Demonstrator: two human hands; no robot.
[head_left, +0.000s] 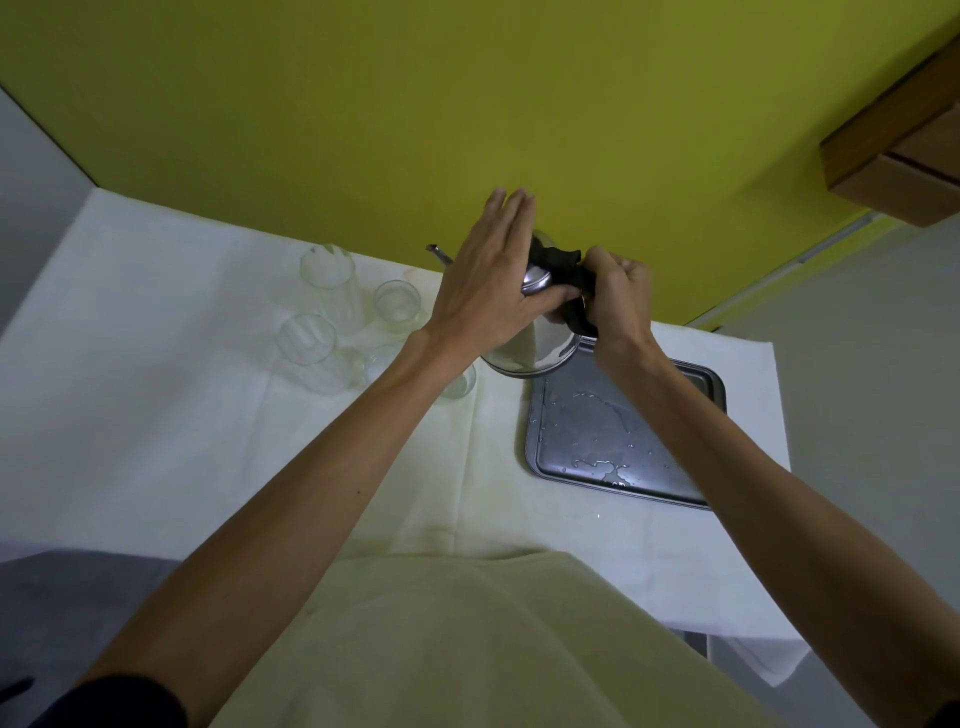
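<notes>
The right hand (618, 301) grips the kettle (540, 348) by its handle (556, 260), left hand (488, 280) flat on lid (537, 278); keep lid pressed & lift w/o tilting.

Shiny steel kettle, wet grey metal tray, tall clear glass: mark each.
Shiny steel kettle (543, 349), head view, lower body wall.
Wet grey metal tray (597, 436), head view, bare floor.
Tall clear glass (332, 291), head view, side wall.
</notes>
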